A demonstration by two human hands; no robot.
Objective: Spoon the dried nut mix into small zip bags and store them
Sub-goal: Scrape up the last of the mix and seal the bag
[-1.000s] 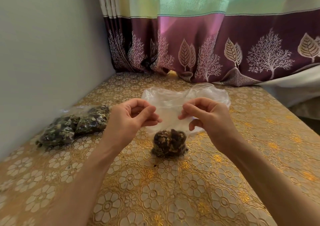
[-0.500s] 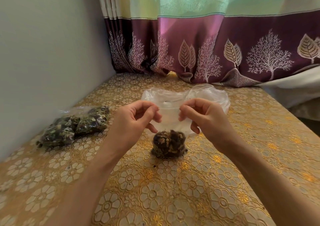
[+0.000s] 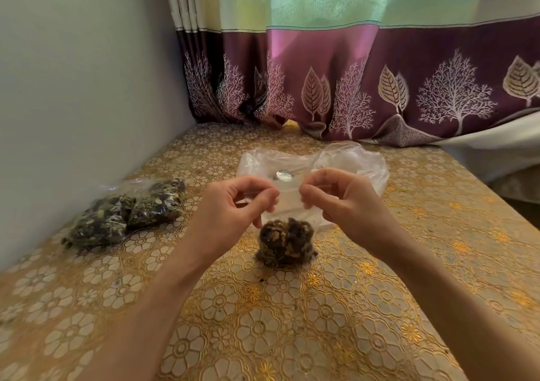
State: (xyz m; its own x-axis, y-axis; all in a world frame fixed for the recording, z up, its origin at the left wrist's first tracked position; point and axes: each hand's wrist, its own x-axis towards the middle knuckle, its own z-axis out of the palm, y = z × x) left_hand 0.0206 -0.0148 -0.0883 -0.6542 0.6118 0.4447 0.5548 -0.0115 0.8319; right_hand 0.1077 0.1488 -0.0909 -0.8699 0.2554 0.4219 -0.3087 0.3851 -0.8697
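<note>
A small clear zip bag (image 3: 285,237) with dark dried nut mix in its bottom stands on the gold patterned tablecloth (image 3: 292,322). My left hand (image 3: 233,208) pinches the left end of the bag's top edge. My right hand (image 3: 347,202) pinches the right end of that edge. Behind them lies a large crumpled clear plastic bag (image 3: 356,161), and a metal spoon bowl (image 3: 283,175) shows on it between my hands. Two filled zip bags (image 3: 128,214) of nut mix lie at the left by the wall.
A grey wall (image 3: 87,88) runs along the table's left side. A purple and green curtain (image 3: 350,88) hangs behind the table's far edge. The table's right edge drops off at the far right, with white fabric (image 3: 496,144) beyond.
Both hands have risen slightly and moved a little apart along the bag's top edge. The spoon bowl now shows between them. The nut bag stays in place.
</note>
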